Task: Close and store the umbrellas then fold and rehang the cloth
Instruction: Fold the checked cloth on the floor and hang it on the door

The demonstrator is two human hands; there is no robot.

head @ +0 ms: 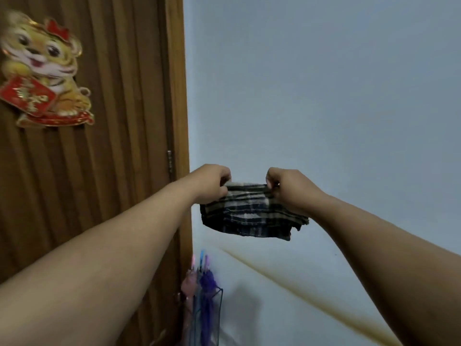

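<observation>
A folded plaid cloth [252,213], dark blue and beige, hangs in front of the pale wall, held up at arm's length. My left hand [212,182] pinches its upper left edge and my right hand [287,187] pinches its upper right edge. Below, near the door frame, a pink closed umbrella [188,285] and a purple closed umbrella [208,283] stand upright in a dark wire stand [219,310]. Whatever the cloth hangs from is hidden behind the hands and cloth.
A brown wooden door [112,121] fills the left side, with a tiger decoration [42,71] stuck on it and a hinge [170,159] at its edge. The pale blue wall [324,96] is on the right, with a yellowish stain streak [299,288] lower down.
</observation>
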